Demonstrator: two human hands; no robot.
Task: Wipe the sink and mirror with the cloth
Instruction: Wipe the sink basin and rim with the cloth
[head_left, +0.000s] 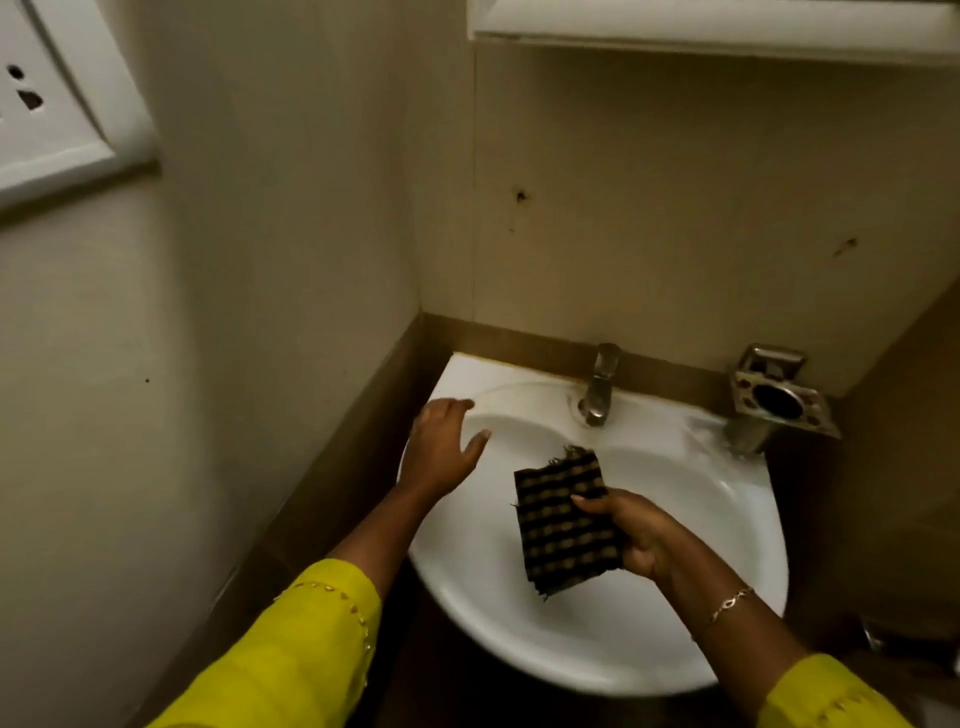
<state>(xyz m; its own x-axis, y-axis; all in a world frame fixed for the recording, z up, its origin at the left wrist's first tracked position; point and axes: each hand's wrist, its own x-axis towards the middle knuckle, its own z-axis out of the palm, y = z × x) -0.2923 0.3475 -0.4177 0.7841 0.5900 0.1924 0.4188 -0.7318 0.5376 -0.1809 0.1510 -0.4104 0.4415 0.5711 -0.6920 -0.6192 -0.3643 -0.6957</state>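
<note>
Right hand grips the dark checked fabric cloth in curled fingers over the white ceramic sink; left hand, fingers spread loose, hovers at the rim. Sink wipe looks about to start: next, press cloth onto the basin.

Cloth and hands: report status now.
Right hand grips checked cloth over sink. Left hand open by left rim. Tap beyond cloth, apart.

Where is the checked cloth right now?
In the head view, the checked cloth is held in the right hand over the sink, just in front of the tap.
</note>
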